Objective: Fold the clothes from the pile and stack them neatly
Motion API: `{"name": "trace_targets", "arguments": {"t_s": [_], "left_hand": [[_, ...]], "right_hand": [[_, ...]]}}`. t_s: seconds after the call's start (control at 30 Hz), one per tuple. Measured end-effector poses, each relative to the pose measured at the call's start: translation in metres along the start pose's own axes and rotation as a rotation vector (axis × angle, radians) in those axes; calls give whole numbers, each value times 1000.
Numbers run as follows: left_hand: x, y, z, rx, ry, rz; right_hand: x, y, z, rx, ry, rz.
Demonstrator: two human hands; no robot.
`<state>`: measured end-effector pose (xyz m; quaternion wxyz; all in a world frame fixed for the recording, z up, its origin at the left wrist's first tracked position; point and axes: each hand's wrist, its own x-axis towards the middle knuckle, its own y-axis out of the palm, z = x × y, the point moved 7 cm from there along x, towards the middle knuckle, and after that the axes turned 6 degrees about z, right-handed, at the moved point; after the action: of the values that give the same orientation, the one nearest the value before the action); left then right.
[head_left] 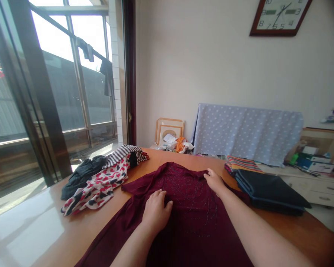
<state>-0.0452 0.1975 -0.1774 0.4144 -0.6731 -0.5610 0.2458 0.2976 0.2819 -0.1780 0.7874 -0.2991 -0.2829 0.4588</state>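
A dark red top point(189, 218) with stitched patterning lies spread on the wooden table point(58, 230) in front of me. My left hand point(156, 209) rests flat on the cloth near its left middle, fingers out. Further away, my right hand point(214, 180) lies at the garment's far edge by the neckline, its fingers curled onto the fabric edge. Both forearms reach in from the bottom of the view.
A loose heap of clothes lies at the left: a red-and-white heart print point(100, 187), a striped piece point(128, 152), a black one point(82, 174). Folded dark cloth point(267, 187) and a striped folded piece point(241, 164) sit at the right. A dotted blue sheet point(247, 131) leans against the wall.
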Motion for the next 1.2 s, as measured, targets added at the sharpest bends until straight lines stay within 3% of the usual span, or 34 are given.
{"name": "trace_targets", "arguments": {"t_s": [0.2,0.4,0.57,0.63,0.83,1.0,1.2], "left_hand": [[0,0,0,25,-1,1],[0,-1,-1,34,-2,3],[0,-3,-1,7,-4,5],[0,-5,-2,-11,-6,2],[-1,-11,-1,-103,-4,-35],[4,-16,12,-376,-19,-181],[4,-35,54,-984,-277,-526]], "right_hand": [[4,-1,-4,-43,-3,-32],[10,33,18,-60,-126,163],[18,38,23,-59,-122,90],[15,40,23,-92,-120,82],[-8,60,43,-132,-222,214],[-27,69,83,-127,-317,240],[-55,83,141,-61,-453,275]]}}
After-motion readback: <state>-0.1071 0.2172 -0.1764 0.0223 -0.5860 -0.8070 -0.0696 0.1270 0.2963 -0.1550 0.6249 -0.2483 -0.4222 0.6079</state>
